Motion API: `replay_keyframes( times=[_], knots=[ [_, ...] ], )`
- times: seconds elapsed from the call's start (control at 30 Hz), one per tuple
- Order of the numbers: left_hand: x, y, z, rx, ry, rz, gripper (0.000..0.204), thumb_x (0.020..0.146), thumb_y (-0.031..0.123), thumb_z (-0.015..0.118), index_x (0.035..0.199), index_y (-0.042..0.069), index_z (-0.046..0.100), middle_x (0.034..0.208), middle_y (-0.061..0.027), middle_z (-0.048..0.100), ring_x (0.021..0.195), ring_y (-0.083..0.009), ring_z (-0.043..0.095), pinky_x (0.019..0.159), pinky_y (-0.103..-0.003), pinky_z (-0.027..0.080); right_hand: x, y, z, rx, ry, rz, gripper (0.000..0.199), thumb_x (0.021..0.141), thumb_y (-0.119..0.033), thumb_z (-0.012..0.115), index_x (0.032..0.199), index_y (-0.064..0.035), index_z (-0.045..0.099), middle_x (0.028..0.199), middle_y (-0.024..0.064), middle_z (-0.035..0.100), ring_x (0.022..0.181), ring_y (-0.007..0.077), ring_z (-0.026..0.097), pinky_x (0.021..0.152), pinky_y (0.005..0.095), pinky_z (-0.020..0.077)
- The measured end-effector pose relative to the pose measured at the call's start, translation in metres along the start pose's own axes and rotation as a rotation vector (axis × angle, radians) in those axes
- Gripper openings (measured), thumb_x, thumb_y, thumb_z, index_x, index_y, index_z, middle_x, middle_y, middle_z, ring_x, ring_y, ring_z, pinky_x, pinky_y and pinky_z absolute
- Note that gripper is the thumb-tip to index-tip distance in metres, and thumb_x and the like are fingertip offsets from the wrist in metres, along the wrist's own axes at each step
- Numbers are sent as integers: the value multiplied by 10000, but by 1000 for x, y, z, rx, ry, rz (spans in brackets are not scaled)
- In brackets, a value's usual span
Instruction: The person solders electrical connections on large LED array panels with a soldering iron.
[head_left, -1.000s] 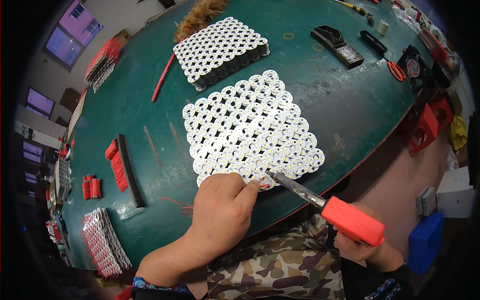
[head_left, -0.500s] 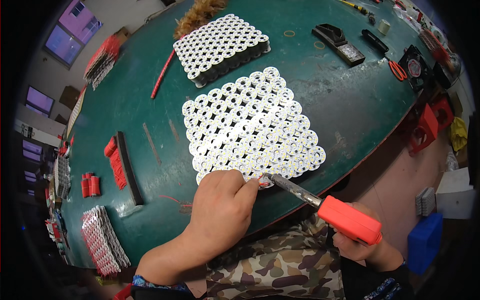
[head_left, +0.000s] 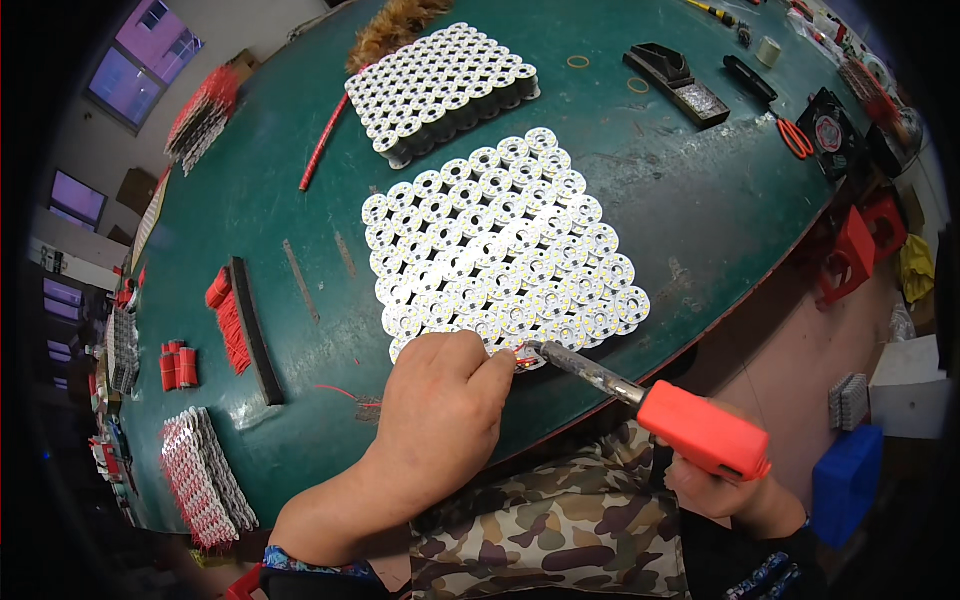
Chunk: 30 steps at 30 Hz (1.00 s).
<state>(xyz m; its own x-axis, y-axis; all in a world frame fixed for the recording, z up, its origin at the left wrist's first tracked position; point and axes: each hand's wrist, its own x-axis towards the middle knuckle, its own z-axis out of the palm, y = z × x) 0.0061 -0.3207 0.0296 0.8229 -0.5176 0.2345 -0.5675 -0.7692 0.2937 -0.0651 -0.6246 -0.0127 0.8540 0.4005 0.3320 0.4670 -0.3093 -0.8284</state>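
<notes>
A panel of round white LED boards [head_left: 500, 245] lies on the green table in front of me. At its near edge my left hand [head_left: 440, 415] rests with thumb and fingers pinched on a thin red wire [head_left: 338, 388], whose tail comes out left of the hand. My right hand [head_left: 715, 485] is wrapped round the red handle of a soldering iron [head_left: 702, 430]. The iron's tip touches a near-edge LED board beside my left thumb, where a bit of red wire shows. My left fingertips are partly hidden behind the hand.
Behind stands a thick stack of LED panels [head_left: 450, 85] beside a feather duster [head_left: 325, 140]. Cut red wire bundles [head_left: 180, 366], a dark bar [head_left: 255, 330] and wired LED boards [head_left: 205, 475] lie left. A black holder [head_left: 675, 85] and orange-handled scissors [head_left: 795, 138] sit at far right.
Hardly anything differs. The view has shifted slightly, and the iron's tip stays at the same near-edge board beside my left thumb.
</notes>
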Motion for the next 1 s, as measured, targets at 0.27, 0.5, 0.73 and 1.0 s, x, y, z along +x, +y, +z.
replay_keyframes(
  times=[0.27,0.5,0.73,1.0],
  knots=[
    [-1,0,1,-3,9,6,226,776,-11,685,992,50,703,791,-80,566,746,-301,572,662,-435,444,-18,-6,-7,-31,27,175,384,799,-132,750,1146,-2,647,1184,186,625,919,347,700,776,416,584],
    [-3,-2,3,-62,44,-34,192,781,-14,706,963,45,700,829,-94,615,745,-300,611,636,-423,478,-18,-8,-8,-76,49,103,407,800,-139,749,1169,-6,638,1189,178,625,925,343,704,770,413,587],
    [-7,-2,8,36,164,54,191,761,36,691,953,35,694,825,-71,583,758,-260,604,777,-425,517,-25,-7,-14,-126,17,116,405,807,-157,747,1175,-22,643,1200,161,626,923,328,707,788,418,583],
    [-6,8,13,127,203,90,219,766,1,679,968,83,704,840,-32,635,847,-216,662,916,-450,513,-21,-4,-13,-68,-18,84,477,816,-134,748,1226,25,564,1140,159,650,844,309,712,736,384,579]
  ],
)
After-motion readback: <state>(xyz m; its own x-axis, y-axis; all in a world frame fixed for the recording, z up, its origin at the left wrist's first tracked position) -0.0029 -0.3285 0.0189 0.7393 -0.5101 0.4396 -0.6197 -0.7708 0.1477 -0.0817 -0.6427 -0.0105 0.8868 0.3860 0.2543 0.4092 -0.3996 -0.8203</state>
